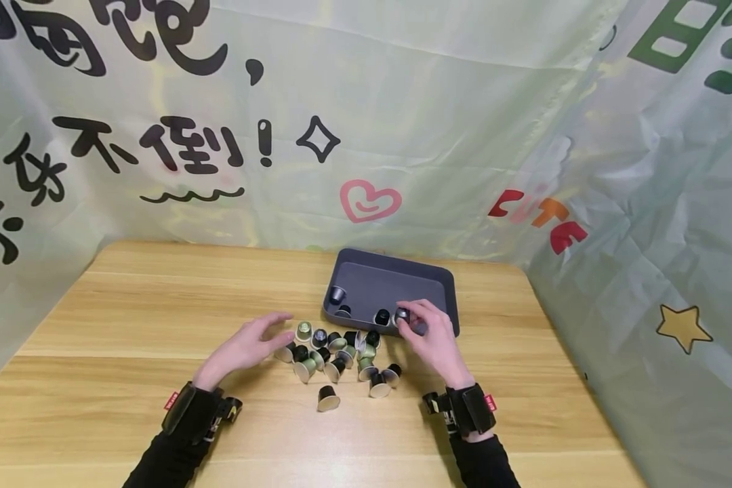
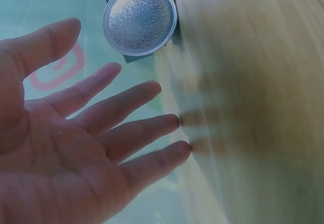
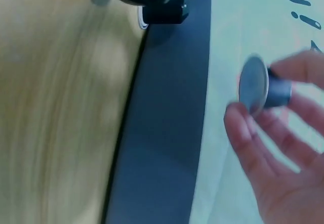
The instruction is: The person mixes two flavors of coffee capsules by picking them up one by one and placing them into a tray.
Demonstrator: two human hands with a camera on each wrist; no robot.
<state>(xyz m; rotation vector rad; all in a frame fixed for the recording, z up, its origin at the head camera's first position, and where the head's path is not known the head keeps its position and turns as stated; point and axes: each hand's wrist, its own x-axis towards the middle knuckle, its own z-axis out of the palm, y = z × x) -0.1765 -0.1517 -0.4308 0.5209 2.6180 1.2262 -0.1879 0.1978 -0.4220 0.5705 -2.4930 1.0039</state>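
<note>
My right hand pinches a dark blue-grey coffee capsule between thumb and fingers, over the front part of the dark tray. Its silvery lid faces sideways in the right wrist view. Left of it in the tray lies a black capsule, and a blue-grey capsule is near the tray's left wall. My left hand spreads its fingers at the left edge of a capsule pile and holds nothing. A round silver capsule lid shows beyond those fingers in the left wrist view.
Several green and black capsules lie heaped in front of the tray, among them a green capsule. One black capsule lies apart, nearer me. The wooden table meets a printed cloth at back and right.
</note>
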